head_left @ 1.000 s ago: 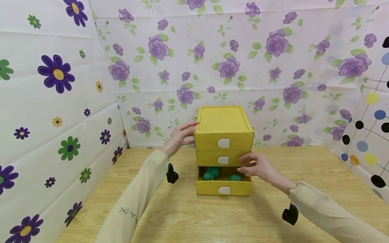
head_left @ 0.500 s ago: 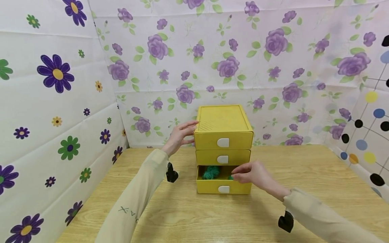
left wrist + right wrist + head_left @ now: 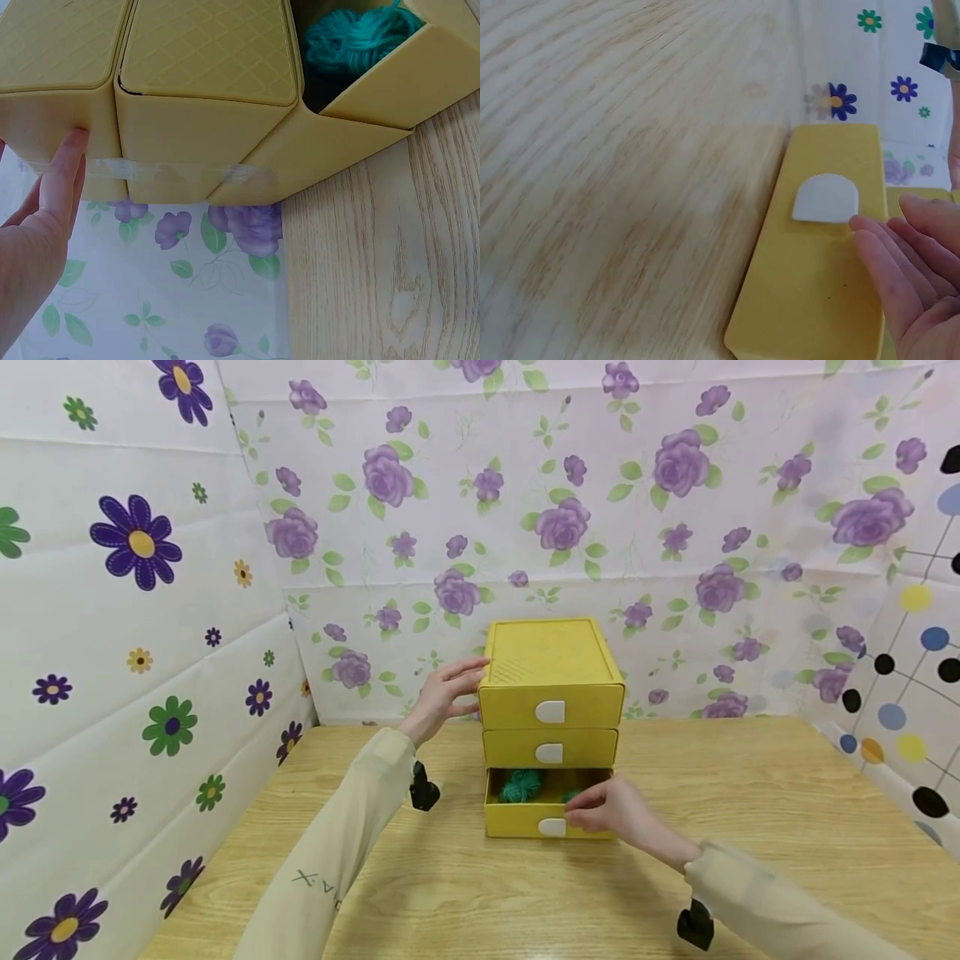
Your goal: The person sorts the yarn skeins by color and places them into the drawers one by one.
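A yellow cabinet (image 3: 551, 652) with three stacked drawers stands on the table. Its bottom drawer (image 3: 517, 820) is pulled out and holds green yarn balls (image 3: 521, 786); one lies at the left, the other is mostly hidden behind my right hand. My left hand (image 3: 444, 697) rests its fingertips against the cabinet's upper left side, fingers extended. At the front of the bottom drawer is my right hand (image 3: 618, 814), its fingertips beside the white pull tab (image 3: 826, 199). Those fingers look fairly straight in the right wrist view, with nothing gripped.
The wooden table (image 3: 420, 893) spreads out on both sides and in front of the cabinet. Flowered cloth (image 3: 405, 543) hangs behind it, with a daisy-print cloth (image 3: 150, 610) at the left. The upper and middle drawers (image 3: 517, 749) are closed.
My right hand has moved down and leftward from the cabinet's right side to the bottom drawer's front, covering more of the right yarn ball. My left hand stays in place.
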The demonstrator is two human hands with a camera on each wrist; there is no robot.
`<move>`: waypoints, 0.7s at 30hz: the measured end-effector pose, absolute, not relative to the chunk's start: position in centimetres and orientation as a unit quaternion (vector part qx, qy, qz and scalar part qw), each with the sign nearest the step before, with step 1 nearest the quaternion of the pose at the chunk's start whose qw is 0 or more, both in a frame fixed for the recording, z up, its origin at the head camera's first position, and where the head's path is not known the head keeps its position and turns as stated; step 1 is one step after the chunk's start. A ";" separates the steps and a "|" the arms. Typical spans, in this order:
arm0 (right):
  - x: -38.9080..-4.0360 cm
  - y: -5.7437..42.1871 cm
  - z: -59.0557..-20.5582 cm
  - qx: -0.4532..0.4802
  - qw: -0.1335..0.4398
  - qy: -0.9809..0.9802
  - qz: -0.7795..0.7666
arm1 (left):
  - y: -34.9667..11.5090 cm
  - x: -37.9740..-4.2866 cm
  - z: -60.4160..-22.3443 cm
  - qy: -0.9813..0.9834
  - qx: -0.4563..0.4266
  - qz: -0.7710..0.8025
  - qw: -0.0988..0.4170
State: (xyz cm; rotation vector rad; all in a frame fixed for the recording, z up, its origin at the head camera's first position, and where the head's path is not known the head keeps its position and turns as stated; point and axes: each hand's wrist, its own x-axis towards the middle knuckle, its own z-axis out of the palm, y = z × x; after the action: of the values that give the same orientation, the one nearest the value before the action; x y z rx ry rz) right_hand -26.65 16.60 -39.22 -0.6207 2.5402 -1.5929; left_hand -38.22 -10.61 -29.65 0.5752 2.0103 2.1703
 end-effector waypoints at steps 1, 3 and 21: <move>-26.6 16.5 -39.3 -0.204 0.039 0.829 -0.520 | -10.6 -38.2 -29.7 0.666 0.191 0.719 0.064; -26.6 16.4 -39.4 -0.201 0.036 0.834 -0.513 | -10.7 -38.2 -29.7 0.666 0.191 0.718 0.064; -26.6 15.4 -40.9 -0.181 -0.013 0.855 -0.485 | -10.6 -38.2 -29.6 0.669 0.189 0.716 0.062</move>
State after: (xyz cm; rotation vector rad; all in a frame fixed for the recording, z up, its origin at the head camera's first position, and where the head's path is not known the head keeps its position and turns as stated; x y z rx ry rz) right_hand -26.62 15.45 -40.91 -0.5725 2.7094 -1.5369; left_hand -38.17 -10.59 -29.62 0.5722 2.0229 2.1636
